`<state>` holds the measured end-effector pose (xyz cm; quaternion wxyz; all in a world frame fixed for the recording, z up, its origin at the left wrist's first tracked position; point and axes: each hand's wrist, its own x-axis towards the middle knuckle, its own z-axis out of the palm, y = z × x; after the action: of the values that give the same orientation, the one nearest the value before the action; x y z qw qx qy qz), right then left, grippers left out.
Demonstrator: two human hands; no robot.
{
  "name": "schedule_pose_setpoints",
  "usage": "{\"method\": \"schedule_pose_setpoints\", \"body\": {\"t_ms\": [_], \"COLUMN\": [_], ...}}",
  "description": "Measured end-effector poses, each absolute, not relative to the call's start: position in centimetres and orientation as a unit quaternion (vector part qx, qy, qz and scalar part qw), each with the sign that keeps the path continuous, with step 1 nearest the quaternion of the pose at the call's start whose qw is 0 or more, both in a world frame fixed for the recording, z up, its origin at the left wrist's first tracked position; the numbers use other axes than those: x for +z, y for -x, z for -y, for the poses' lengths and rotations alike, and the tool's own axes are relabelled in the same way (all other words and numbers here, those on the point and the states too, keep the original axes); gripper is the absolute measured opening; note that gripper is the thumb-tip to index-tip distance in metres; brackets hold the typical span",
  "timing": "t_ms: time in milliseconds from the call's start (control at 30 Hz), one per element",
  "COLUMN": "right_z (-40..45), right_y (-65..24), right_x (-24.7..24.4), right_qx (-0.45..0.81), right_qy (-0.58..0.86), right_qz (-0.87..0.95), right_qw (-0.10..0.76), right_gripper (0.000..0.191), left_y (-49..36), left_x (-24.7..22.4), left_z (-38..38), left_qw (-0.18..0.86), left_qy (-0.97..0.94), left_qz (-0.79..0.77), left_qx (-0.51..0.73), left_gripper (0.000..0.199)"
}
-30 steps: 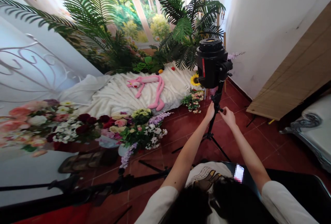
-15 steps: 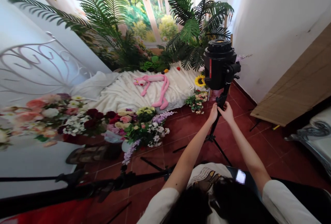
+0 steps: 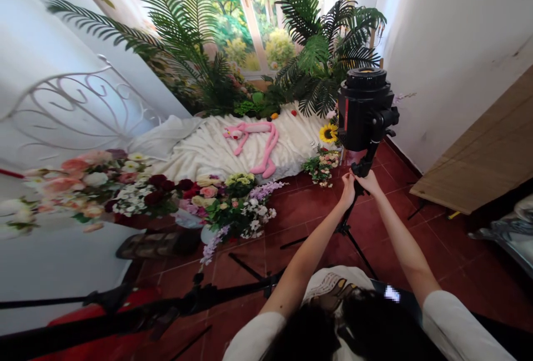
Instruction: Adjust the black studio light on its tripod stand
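1 black studio lamp (image 3: 363,110), my landmark. Grip, below the lamp: right hand (image 3: 369,181) clamped on 1 light stand (image 3: 361,168); left hand (image 3: 348,186) beside it, closure I cannot tell. Stand, directly under the lamp: long axis rises between both hands, neither nearer.

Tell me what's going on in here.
A person has the left hand and right hand at the upper part of a black light stand, just below the studio light mounted on it; the exact finger grip is hard to make out. Beyond it, a pink panther plush toy lies on a white fluffy blanket, with artificial-looking flowers in front and palm fronds behind.
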<state>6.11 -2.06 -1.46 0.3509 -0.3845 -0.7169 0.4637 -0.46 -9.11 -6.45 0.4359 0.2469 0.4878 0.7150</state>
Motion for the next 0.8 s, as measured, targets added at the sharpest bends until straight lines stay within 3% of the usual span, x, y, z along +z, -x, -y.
{"method": "schedule_pose_setpoints", "body": {"t_ms": [367,567,800], "right_z": [1.4,1.0,1.4], "right_y": [-4.9,-4.5,-3.9], "right_x": [0.8,5.5,10.2], "right_qx": [0.511,0.572,0.568], "right_qy": [0.312,0.206,0.183], "right_qz": [0.682,0.676,0.671], "right_qw": [0.420,0.416,0.440], "right_gripper": [0.044,0.044,0.047], "left_y": [0.7,1.0,0.6], "left_x": [-5.9,-4.7,-3.6], "left_z": [9.5,8.9,6.4], "left_qw": [0.390,0.359,0.346], "left_qy": [-0.369,-0.428,-0.418], "left_qz": [-0.498,-0.533,-0.519], "left_qx": [0.681,0.636,0.660], "left_gripper": [0.052,0.055,0.063]}}
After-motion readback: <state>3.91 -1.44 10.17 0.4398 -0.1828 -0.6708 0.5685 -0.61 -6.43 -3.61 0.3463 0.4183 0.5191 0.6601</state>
